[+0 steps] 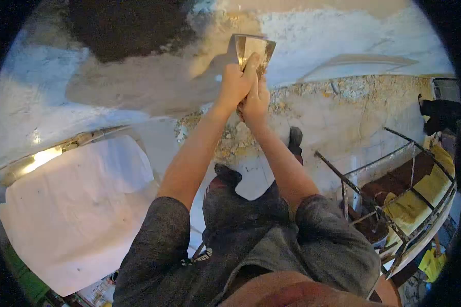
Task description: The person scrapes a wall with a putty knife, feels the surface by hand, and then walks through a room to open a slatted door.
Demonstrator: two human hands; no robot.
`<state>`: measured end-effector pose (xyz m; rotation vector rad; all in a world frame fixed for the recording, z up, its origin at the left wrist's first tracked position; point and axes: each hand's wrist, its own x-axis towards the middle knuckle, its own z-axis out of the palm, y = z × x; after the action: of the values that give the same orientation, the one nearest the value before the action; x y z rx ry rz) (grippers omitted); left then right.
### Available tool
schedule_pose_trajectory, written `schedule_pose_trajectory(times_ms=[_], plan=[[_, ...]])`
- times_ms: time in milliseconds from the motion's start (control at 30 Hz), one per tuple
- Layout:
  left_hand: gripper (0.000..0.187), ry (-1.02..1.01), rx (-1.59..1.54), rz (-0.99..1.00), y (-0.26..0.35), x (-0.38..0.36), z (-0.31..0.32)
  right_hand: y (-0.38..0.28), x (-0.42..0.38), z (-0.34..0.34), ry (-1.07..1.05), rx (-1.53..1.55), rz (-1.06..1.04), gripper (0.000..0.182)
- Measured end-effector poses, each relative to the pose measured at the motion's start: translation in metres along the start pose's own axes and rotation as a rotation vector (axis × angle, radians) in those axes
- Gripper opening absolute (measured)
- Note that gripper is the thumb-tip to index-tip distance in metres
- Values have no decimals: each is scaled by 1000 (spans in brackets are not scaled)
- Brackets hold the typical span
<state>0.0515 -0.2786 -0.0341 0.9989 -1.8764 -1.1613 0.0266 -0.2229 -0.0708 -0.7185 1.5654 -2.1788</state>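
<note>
A wide putty knife [253, 45] is pressed to or held close against the plastered wall [297, 30]; its metal blade points up and looks smeared. My left hand [233, 84] is closed on it, a finger or thumb laid along the blade's lower part. Just below and to the right, my right hand [256, 105] is wrapped around the handle, which is mostly hidden by the two hands. Bare rough patches with crumbly plaster [235, 138] lie around and below my hands. A large dark patch [128, 28] shows on the surface at the upper left.
At the right stands a rusty metal frame [376, 166], with yellow cloth [412, 204] beside it. A large pale sheet [82, 199] fills the lower left, near a bright light [41, 159]. My legs and dark shoes [228, 174] are below my arms.
</note>
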Motion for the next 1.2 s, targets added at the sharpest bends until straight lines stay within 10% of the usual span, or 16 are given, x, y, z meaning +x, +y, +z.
schedule_pose_trajectory(times_ms=[133, 233, 333, 433, 500, 633, 833, 900, 1000, 1067, 1200], plan=[[46, -130, -98, -203, 39, 14, -11, -37, 8, -5, -208, -288, 202, 43], [49, -35, 214, -45, 32, 6, -6, -37, -2, -3, -71, -193, 96, 42], [49, -101, -129, -101, 47, 25, -11, -43, 6, 0, -77, 63, 290, 40], [51, -49, 181, -101, 32, 14, -9, -5, 12, -9, -356, -682, -221, 45], [50, 56, 211, -9, 29, 1, -5, -16, -11, -3, -38, 99, 104, 46], [55, -64, 40, -178, 48, 18, -18, -22, 7, -2, -345, -376, 178, 46], [59, 48, 198, -13, 40, 14, -12, -25, 8, 1, -28, -509, -469, 40], [59, 20, 187, -123, 40, 3, -12, -49, 22, 2, -198, 50, 492, 37], [52, -12, 134, -290, 57, -5, -13, -6, -5, -17, -181, -511, -240, 33], [38, -109, 122, -214, -4, -44, -3, -14, -42, -48, -195, -431, 141, 34], [33, -118, -177, -470, 3, -80, -31, 1, -109, -160, -266, -421, 232, 29]])
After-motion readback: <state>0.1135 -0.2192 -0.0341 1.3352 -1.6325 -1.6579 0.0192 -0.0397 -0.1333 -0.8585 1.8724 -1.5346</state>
